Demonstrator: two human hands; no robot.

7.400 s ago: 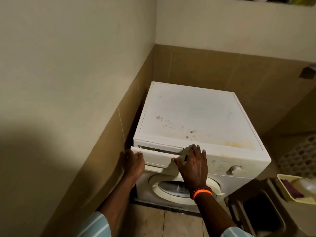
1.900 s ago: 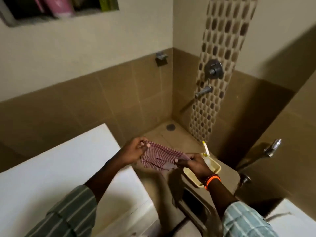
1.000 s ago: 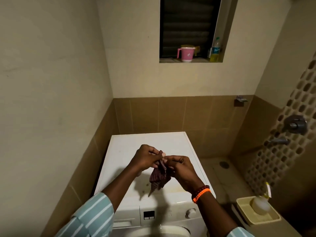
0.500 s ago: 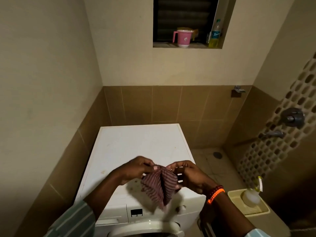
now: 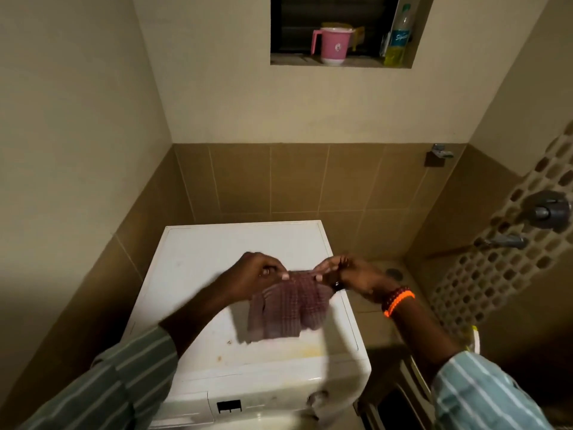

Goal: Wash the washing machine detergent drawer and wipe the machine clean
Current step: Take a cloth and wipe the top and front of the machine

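A white washing machine [image 5: 198, 262] stands in the corner, its top marked with yellowish-brown stains near the front edge. Its detergent drawer [image 5: 183, 412] sits flush in the front panel at the lower left. A maroon striped cloth [image 5: 285, 308] hangs spread out above the machine's top. My left hand [image 5: 257, 274] pinches the cloth's upper left corner. My right hand [image 5: 350, 274] pinches the upper right corner; its wrist wears orange and dark bead bracelets.
A wall niche holds a pink jug [image 5: 331, 45] and a bottle [image 5: 398, 32]. Taps [image 5: 502, 242] and a mixer knob [image 5: 548, 211] stick out of the patterned wall on the right. A dark bin [image 5: 393, 405] stands beside the machine, with a floor drain [image 5: 393, 272] behind.
Earlier both hands were on the pulled-out drawer. I then picked up the cloth near the yellow dish, turned back to the machine, and have now stretched the bunched cloth out flat between both hands.
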